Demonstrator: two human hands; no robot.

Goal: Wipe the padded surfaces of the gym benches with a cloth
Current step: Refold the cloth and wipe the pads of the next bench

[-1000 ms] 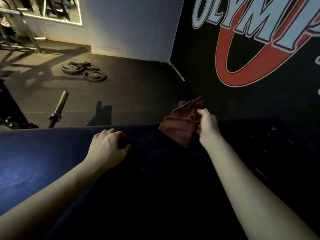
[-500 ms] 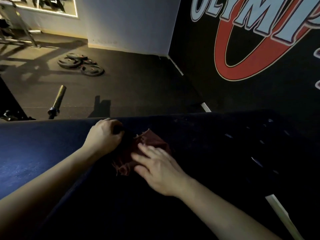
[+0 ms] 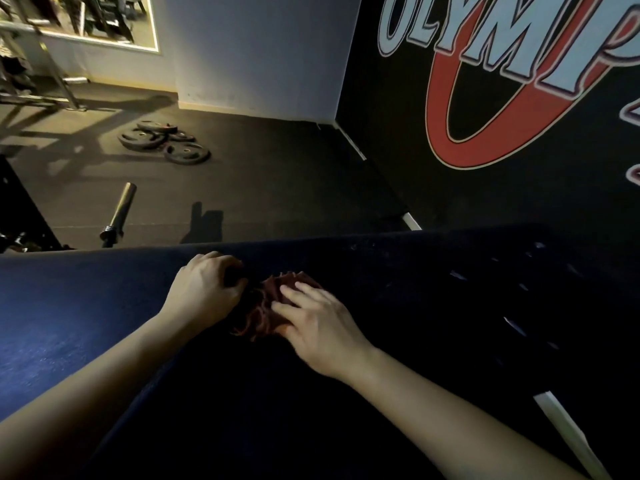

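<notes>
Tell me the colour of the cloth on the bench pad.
The cloth is dark reddish-brown, shown best in the head view.

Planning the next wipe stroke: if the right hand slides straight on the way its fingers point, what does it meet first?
Probably the left hand, just beyond the cloth under the right hand; depth is unclear.

Dim gym corner. A white wall [image 3: 259,53] met a black wall [image 3: 398,140] bearing a red-and-white logo [image 3: 491,64]. A mirror [image 3: 86,19] hung at upper left. Plates [image 3: 166,142] and a barbell [image 3: 119,213] lay on the dark floor [image 3: 294,188].
</notes>
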